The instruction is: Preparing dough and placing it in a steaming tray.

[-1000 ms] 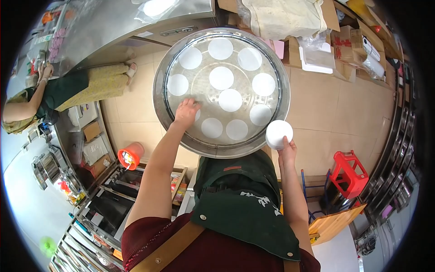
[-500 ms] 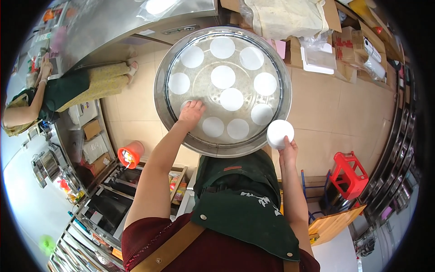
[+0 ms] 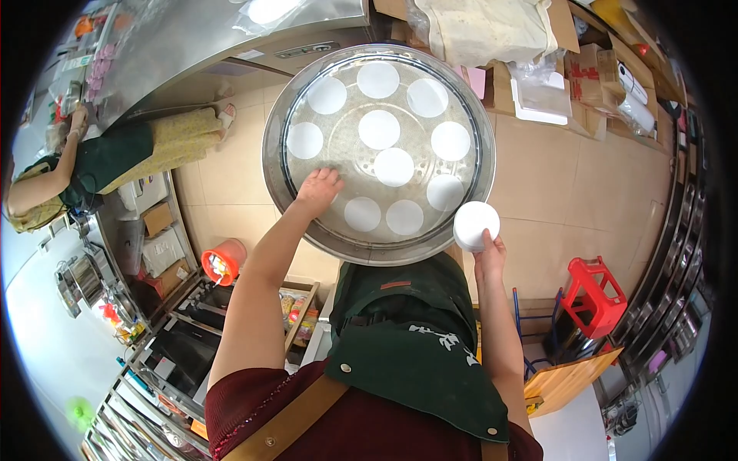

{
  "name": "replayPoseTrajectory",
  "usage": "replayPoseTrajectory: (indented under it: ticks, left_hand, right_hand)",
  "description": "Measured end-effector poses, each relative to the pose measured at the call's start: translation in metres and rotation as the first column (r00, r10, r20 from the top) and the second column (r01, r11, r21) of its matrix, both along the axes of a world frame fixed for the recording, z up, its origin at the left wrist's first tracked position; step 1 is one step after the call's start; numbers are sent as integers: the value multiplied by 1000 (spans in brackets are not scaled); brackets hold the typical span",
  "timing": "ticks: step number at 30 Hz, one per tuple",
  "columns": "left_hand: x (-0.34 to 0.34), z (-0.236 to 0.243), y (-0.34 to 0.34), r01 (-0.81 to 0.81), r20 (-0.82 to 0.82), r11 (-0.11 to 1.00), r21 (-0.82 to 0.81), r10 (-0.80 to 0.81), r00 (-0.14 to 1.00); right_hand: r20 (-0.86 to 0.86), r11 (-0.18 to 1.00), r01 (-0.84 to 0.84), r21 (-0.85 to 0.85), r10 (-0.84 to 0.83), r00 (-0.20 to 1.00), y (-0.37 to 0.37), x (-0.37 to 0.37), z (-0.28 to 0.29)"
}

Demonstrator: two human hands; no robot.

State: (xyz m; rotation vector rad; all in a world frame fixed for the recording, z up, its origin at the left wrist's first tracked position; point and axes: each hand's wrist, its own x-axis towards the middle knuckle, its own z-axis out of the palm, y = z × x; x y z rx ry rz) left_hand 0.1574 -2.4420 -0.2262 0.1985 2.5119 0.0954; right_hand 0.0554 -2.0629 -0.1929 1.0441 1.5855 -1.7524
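A large round metal steamer tray (image 3: 350, 165) with a perforated bottom sits in front of me. Several white paper rounds (image 3: 379, 130) lie spread on it, most in a ring along the wall and two nearer the middle. Over the tray's left front part is my left hand (image 3: 319, 189), palm down, its fingers slightly apart on the bottom; what lies under the palm is hidden. At the tray's right front rim, my right hand (image 3: 490, 250) grips a stack of the same paper rounds (image 3: 474, 223), thumb on top.
A steel counter (image 3: 231, 46) stands at the far left, where another person (image 3: 115, 157) works. Cardboard boxes (image 3: 596, 73) and a cloth (image 3: 484, 31) are at the far right. An orange bucket (image 3: 224, 261) stands left; a red stool (image 3: 596, 296) stands right.
My left hand has shifted slightly left, and the paper round that peeked out beside it is now covered. The right hand with the stack stays almost still.
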Motion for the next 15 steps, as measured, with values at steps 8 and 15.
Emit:
replayPoseTrajectory:
  ticks: [8,15]
  left_hand:
    - [4,-6,23,0,-70,1000,4,0,998]
    - [5,-14,69,-121,-153,956,267,166,974]
  right_hand:
    - [-22,1000,0,-25,0,1000,-2,1,2]
    - [-18,1000,4,-10,-4,1000,-3,-1,2]
